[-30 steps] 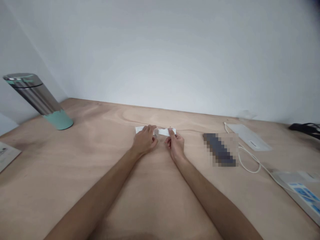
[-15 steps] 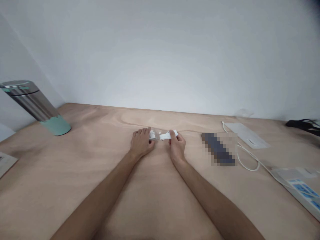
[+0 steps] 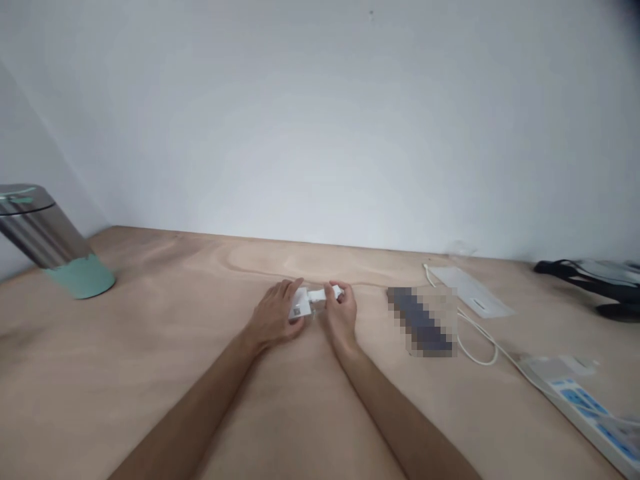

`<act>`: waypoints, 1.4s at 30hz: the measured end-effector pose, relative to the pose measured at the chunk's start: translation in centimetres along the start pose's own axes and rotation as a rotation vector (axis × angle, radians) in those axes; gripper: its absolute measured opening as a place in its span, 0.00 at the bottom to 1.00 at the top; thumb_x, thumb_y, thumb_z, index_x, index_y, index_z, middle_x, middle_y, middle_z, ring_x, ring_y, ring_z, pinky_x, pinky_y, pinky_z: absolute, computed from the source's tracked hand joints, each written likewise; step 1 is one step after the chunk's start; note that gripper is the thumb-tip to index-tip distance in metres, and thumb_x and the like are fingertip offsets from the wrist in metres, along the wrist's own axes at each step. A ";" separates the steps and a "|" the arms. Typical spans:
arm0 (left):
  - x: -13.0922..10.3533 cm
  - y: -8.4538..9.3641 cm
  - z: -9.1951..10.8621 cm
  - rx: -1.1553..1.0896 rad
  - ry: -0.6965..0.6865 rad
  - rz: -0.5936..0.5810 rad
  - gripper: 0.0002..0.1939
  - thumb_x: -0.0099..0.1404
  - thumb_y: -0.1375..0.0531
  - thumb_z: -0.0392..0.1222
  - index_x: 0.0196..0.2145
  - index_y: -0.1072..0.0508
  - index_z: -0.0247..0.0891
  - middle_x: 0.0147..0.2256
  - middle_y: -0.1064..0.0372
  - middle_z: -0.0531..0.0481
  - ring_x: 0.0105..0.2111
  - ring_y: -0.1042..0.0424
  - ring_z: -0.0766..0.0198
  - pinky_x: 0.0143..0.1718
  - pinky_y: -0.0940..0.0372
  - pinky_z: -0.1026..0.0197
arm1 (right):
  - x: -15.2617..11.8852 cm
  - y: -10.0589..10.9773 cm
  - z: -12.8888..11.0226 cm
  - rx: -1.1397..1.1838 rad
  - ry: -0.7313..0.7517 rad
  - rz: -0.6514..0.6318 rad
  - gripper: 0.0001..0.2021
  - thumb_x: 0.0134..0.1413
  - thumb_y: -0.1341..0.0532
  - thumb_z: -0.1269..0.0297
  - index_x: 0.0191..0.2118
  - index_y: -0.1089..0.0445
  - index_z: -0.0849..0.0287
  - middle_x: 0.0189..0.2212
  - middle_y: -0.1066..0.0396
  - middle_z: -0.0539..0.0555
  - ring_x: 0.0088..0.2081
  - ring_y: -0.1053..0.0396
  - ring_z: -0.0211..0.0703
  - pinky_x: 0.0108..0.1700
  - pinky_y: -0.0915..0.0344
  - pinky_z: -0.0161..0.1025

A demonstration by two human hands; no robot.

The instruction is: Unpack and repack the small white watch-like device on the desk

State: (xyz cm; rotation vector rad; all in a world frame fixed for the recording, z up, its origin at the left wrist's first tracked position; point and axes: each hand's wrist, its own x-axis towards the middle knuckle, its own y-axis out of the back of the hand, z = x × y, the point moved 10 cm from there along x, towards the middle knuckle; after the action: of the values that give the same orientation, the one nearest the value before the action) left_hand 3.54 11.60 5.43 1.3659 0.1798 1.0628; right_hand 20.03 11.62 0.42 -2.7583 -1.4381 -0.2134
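My left hand (image 3: 273, 317) rests on the wooden table, its fingers and thumb closed around a small white packet (image 3: 301, 304) in clear plastic. A square printed code shows on the packet's lower part. To its right, my right hand (image 3: 343, 319) pinches a narrow white strip (image 3: 317, 295) between thumb and fingers. The strip reaches left to the packet's edge; whether the two are joined I cannot tell. Part of the strip is hidden in the right hand.
A steel and mint-green bottle (image 3: 70, 250) stands at the left. Right of my hands lie a pixelated dark object (image 3: 423, 320), a white cable (image 3: 477, 360), a clear plastic sleeve (image 3: 470, 290), a white-and-blue box (image 3: 590, 413) and a black strapped item (image 3: 575, 273). Behind rises a white wall (image 3: 320, 133).
The view has shifted, so everything sits lower and further left. More of the packet's face, with its printed code, shows now. Both hands keep their hold.
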 end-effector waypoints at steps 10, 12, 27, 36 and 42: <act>0.2 0.0 -0.6 0.048 0.047 0.021 0.32 0.62 0.43 0.50 0.60 0.46 0.35 0.52 0.37 0.40 0.51 0.37 0.52 0.54 0.37 0.49 | -0.9 -2.7 -0.5 -0.036 0.000 -0.282 0.22 0.57 0.49 0.56 0.53 0.32 0.58 0.36 0.28 0.52 0.35 0.32 0.38 0.42 0.36 0.35; 0.2 0.0 -0.7 0.061 0.066 0.007 0.31 0.62 0.43 0.50 0.59 0.45 0.36 0.52 0.38 0.41 0.51 0.37 0.52 0.53 0.37 0.50 | -1.1 -2.9 -0.9 -0.003 0.022 -0.303 0.22 0.56 0.48 0.57 0.54 0.33 0.59 0.36 0.28 0.52 0.36 0.31 0.38 0.42 0.36 0.35; 0.1 0.0 -0.7 0.020 0.101 -0.014 0.32 0.61 0.43 0.50 0.60 0.48 0.40 0.53 0.38 0.44 0.53 0.36 0.55 0.49 0.33 0.53 | -1.8 -4.1 -0.6 0.161 -0.078 -0.438 0.24 0.47 0.38 0.52 0.48 0.37 0.60 0.28 0.29 0.49 0.18 0.43 0.30 0.18 0.48 0.29; 0.2 0.0 -0.6 0.006 0.074 0.005 0.38 0.59 0.41 0.49 0.62 0.52 0.38 0.52 0.38 0.42 0.52 0.36 0.54 0.51 0.34 0.51 | -2.9 -5.7 -0.6 0.140 -0.072 -0.628 0.18 0.47 0.37 0.50 0.34 0.40 0.59 0.19 0.36 0.44 0.15 0.45 0.30 0.17 0.48 0.30; 0.2 0.0 -0.7 0.024 0.084 -0.003 0.36 0.61 0.43 0.50 0.62 0.50 0.35 0.54 0.40 0.39 0.54 0.38 0.53 0.53 0.35 0.51 | -3.1 -5.4 -1.7 -0.052 0.087 -0.578 0.20 0.57 0.45 0.48 0.35 0.26 0.61 0.21 0.36 0.50 0.20 0.44 0.32 0.20 0.48 0.30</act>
State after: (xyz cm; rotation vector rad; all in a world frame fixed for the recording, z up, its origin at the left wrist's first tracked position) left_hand 3.17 12.28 5.29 1.3431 0.2574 1.1196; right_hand 13.63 12.08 1.42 -2.2550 -2.1869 -0.3751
